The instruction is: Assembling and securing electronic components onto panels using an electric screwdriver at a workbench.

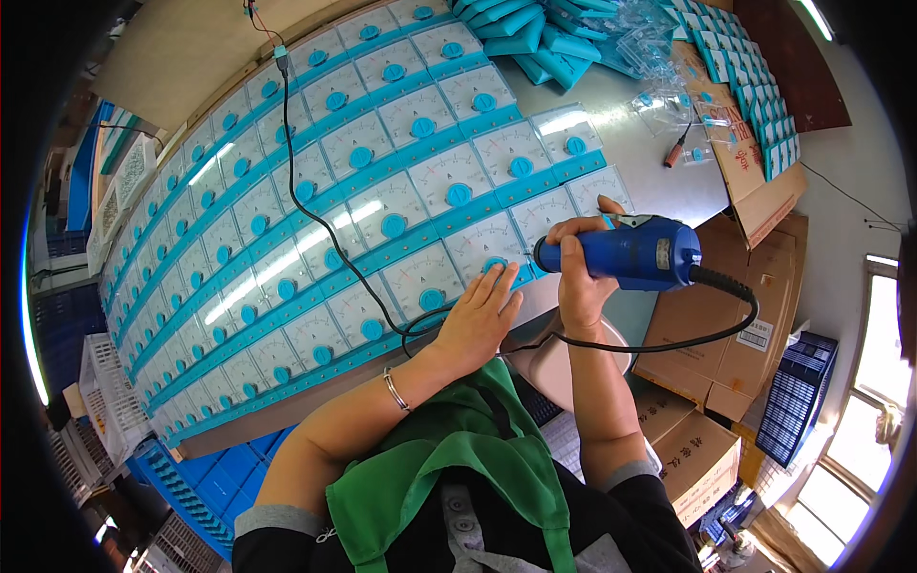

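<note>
Head view: my right fingers (571, 252) grip a blue cylindrical plastic tool (630, 256), straightened left fingers (490, 285) likely steadying the white-faced square plastic meter (475, 248) beneath.

I work in bright light: a tube (815, 18) glows upper right, a window (852, 465) blows out lower right. White glare streaks my meters (275, 239) left of centre. Edges curve into black corners; the centre looks sharp.
</note>
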Action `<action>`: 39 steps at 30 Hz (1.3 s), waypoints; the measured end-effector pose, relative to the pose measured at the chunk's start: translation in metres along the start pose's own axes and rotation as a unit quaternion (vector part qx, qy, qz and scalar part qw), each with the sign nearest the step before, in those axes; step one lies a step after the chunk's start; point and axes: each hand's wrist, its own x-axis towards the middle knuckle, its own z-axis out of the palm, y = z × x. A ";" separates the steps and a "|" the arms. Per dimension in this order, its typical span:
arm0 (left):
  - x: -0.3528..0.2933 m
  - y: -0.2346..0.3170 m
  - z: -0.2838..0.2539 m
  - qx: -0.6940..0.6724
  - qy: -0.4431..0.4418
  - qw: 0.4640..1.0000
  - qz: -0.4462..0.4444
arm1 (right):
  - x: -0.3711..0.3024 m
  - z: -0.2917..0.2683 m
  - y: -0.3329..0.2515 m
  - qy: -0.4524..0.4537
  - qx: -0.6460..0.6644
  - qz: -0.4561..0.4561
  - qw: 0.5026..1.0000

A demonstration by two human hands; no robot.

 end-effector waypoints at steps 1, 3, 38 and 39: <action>0.000 0.001 0.000 0.006 0.001 1.000 0.002 | 0.000 0.001 0.000 -0.001 0.000 0.001 1.000; -0.001 0.003 -0.001 0.002 0.004 1.000 0.002 | 0.001 0.002 0.000 0.010 -0.012 0.001 1.000; -0.002 -0.004 0.007 -0.033 0.037 0.999 0.001 | -0.012 -0.003 0.027 -0.121 -0.087 -0.078 0.986; 0.006 -0.003 0.006 -0.025 0.034 0.999 0.005 | -0.009 -0.006 0.024 -0.138 -0.169 -0.069 0.973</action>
